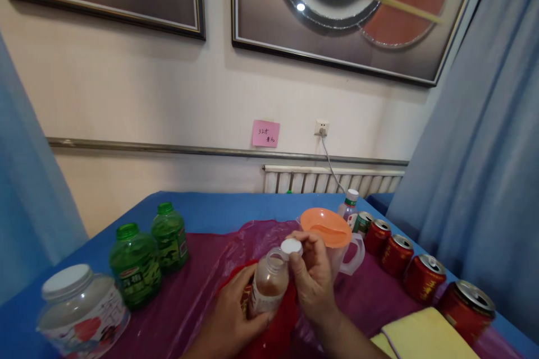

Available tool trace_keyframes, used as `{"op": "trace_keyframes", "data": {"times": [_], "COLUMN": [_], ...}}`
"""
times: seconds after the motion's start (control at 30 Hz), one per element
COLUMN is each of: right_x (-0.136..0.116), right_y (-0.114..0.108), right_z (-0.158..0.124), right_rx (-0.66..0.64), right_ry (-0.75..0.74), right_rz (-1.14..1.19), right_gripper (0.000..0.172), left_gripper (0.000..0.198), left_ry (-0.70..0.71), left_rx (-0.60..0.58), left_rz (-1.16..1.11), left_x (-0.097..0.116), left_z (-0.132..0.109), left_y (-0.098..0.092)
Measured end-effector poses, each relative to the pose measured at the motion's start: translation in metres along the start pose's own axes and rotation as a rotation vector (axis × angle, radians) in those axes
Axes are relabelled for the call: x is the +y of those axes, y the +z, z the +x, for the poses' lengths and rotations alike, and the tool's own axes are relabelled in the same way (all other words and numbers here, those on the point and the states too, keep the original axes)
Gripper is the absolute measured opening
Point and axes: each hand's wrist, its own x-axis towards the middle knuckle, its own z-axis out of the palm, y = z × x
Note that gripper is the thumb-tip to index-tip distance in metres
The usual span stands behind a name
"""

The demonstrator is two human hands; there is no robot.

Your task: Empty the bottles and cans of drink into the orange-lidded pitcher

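My left hand (229, 314) is wrapped round the lower part of a small clear bottle (269, 280) with brownish liquid, holding it upright above a red plastic bag (273, 336). My right hand (314, 275) pinches the bottle's white cap (291, 247) at the open mouth, tilted just off the neck. A clear jug with an orange lid (328, 227) stands right behind my right hand.
Two green bottles (135, 272) and a white-lidded jar (80, 308) stand at left on the blue table (219, 207). Several red cans (423, 277) line the right edge, with a yellow cloth (425, 336) in front. A white-capped bottle (348, 205) stands behind the jug.
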Motion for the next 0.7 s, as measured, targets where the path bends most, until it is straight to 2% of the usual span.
{"op": "trace_keyframes", "data": {"times": [0.1,0.2,0.43,0.57,0.7], "right_x": [0.011,0.023,0.042,0.04,0.034], "right_y": [0.006,-0.001,-0.02,-0.026,-0.032], "right_z": [-0.008,-0.018,-0.025,-0.029,-0.03], "right_rx": [0.032,0.046,-0.048,-0.067,-0.098], "right_ry": [0.039,0.052,0.045,-0.035,-0.161], "right_rz": [0.066,0.094,0.081,-0.041,-0.248], "right_gripper": [0.03,0.028,0.023,0.022,0.029], "left_gripper": [0.06,0.061,0.062,0.065,0.065], "left_ry": [0.007,-0.018,-0.055,-0.061,-0.024], "left_rx": [-0.061,-0.093,-0.134,-0.144,-0.136], "left_rz": [-0.057,-0.061,-0.029,-0.008,0.028], "left_x": [0.006,0.008,0.005,0.008,0.006], "left_z": [0.0,-0.001,-0.001,-0.001,-0.001], "left_y": [-0.001,0.0,0.001,0.001,0.0]}}
